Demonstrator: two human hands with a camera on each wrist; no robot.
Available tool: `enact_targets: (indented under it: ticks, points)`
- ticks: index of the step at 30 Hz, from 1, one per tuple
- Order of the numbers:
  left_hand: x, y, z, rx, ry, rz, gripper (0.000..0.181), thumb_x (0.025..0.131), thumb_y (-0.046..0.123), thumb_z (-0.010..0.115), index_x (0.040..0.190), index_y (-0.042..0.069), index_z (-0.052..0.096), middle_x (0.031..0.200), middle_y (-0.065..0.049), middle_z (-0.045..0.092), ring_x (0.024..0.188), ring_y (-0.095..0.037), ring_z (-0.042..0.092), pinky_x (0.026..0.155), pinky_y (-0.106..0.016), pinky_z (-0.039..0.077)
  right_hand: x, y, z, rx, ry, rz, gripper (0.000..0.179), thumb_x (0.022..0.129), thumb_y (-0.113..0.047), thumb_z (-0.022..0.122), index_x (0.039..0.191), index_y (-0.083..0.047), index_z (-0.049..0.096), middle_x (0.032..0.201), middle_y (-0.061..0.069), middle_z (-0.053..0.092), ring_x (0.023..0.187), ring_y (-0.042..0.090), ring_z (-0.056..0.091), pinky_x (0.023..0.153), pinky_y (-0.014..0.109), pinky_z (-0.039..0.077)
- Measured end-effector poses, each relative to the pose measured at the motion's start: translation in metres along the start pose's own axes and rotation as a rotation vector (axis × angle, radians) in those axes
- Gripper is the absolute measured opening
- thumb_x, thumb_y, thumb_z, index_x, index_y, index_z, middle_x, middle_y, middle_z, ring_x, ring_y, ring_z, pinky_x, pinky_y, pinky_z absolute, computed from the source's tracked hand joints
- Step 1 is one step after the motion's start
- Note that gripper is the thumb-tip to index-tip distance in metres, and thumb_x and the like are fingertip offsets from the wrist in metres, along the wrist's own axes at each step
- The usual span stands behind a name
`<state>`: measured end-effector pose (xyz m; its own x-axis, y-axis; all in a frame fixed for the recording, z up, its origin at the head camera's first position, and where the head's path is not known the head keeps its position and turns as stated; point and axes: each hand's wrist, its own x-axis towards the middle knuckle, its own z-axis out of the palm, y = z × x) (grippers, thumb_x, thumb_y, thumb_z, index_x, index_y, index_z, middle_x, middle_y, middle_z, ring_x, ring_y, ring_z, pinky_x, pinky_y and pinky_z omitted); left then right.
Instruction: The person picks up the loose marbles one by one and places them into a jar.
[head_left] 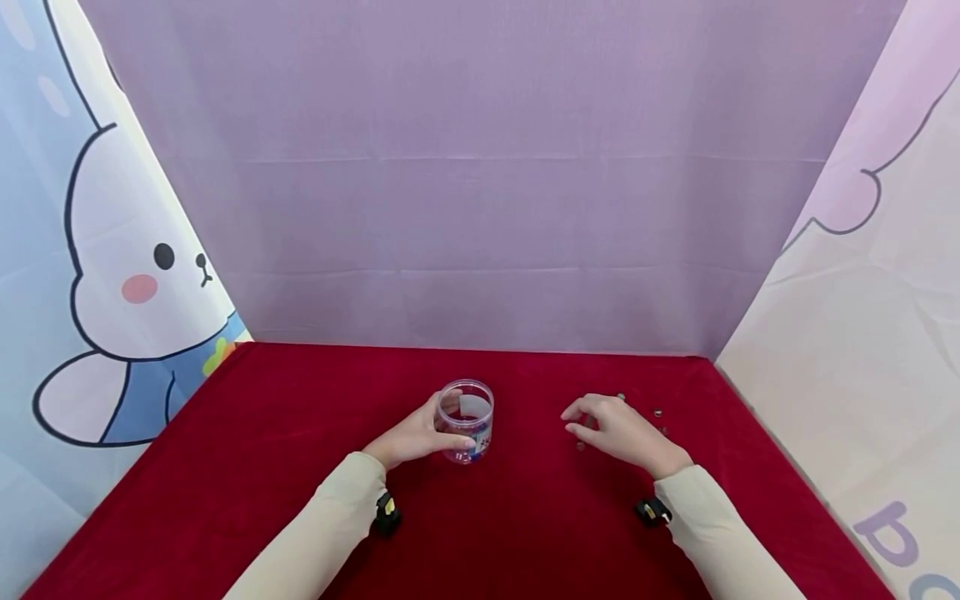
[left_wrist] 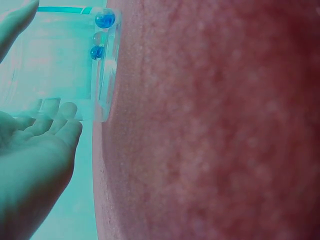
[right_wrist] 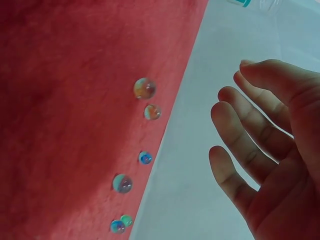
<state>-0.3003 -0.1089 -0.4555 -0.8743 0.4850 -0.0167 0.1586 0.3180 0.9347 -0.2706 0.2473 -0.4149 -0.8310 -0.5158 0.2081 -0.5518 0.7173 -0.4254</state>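
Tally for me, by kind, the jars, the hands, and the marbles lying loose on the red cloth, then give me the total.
Jar: 1
Hands: 2, the left hand and the right hand
Loose marbles: 6 visible in the right wrist view
Total: 9

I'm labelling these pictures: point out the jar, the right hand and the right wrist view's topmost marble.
Jar [head_left: 474, 427]: head view, front wall.
Right hand [head_left: 618, 427]: head view, back of the hand.
Topmost marble [right_wrist: 145, 88]: right wrist view, its middle.
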Motion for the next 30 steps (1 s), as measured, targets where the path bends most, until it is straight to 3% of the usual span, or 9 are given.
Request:
enact_targets:
  ticks: [3,6,9,12,14,16,30]
  points:
    - [0.000,0.000,0.000,-0.002,0.000,0.002,0.090,0.084,0.033,0.083,0.153,0.012,0.029,0.141,-0.007,0.049,0.128,-0.025,0.046,0.103,-0.050,0.044,-0.001,0.003,0.001,0.015,-0.008,0.006,0.017,0.094,-0.013,0.071,0.110,-0.007,0.070,0.078,-0.003,0.068,0.069,0.004,0.064,0.103,0.079,0.014]
    - [-0.001,0.000,0.000,-0.002,0.001,0.001,0.091,0.084,0.033,0.083,0.153,0.012,0.029,0.141,-0.006,0.049,0.128,-0.025,0.046,0.103,-0.050,0.044,-0.002,0.007,0.002,0.026,-0.011,0.001,0.016,0.094,-0.011,0.071,0.109,-0.006,0.070,0.083,-0.002,0.069,0.070,0.006,0.066,0.105,0.076,0.019]
    - [-0.001,-0.001,0.000,0.001,0.005,0.002,0.090,0.083,0.033,0.083,0.153,0.012,0.029,0.141,-0.006,0.049,0.128,-0.025,0.046,0.104,-0.050,0.044,-0.003,0.012,0.003,0.025,-0.014,-0.011,0.016,0.093,-0.009,0.072,0.108,-0.004,0.071,0.086,-0.002,0.069,0.071,0.006,0.066,0.104,0.065,0.034]
    - [-0.001,-0.001,0.000,-0.001,0.006,0.004,0.090,0.083,0.033,0.083,0.153,0.012,0.030,0.141,-0.006,0.048,0.128,-0.025,0.046,0.104,-0.050,0.043,-0.003,0.015,0.003,0.031,-0.034,-0.007,0.016,0.092,-0.007,0.072,0.108,-0.003,0.070,0.086,-0.001,0.070,0.070,0.007,0.065,0.087,0.043,0.051]
    - [-0.001,-0.001,0.000,-0.003,0.006,0.006,0.090,0.083,0.033,0.083,0.152,0.011,0.030,0.141,-0.006,0.048,0.128,-0.025,0.047,0.104,-0.050,0.043,-0.003,0.017,0.003,0.034,-0.049,-0.001,0.017,0.092,-0.007,0.073,0.108,-0.002,0.071,0.087,-0.002,0.070,0.071,0.008,0.064,0.070,0.031,0.052]
    - [-0.001,-0.001,0.000,-0.005,0.006,0.008,0.090,0.083,0.032,0.084,0.152,0.011,0.030,0.142,-0.006,0.048,0.128,-0.024,0.047,0.105,-0.049,0.043,-0.003,0.019,0.003,0.038,-0.061,0.008,0.018,0.091,-0.007,0.073,0.108,-0.002,0.071,0.088,-0.002,0.070,0.072,0.010,0.063,0.065,0.025,0.049]
    - [0.000,-0.003,-0.001,-0.020,0.003,0.014,0.090,0.083,0.031,0.083,0.152,0.011,0.030,0.143,-0.006,0.047,0.129,-0.025,0.046,0.106,-0.050,0.042,-0.005,0.023,0.006,0.042,-0.121,0.053,0.016,0.090,-0.009,0.075,0.106,-0.008,0.074,0.109,0.004,0.070,0.086,0.009,0.061,0.073,0.026,0.053]
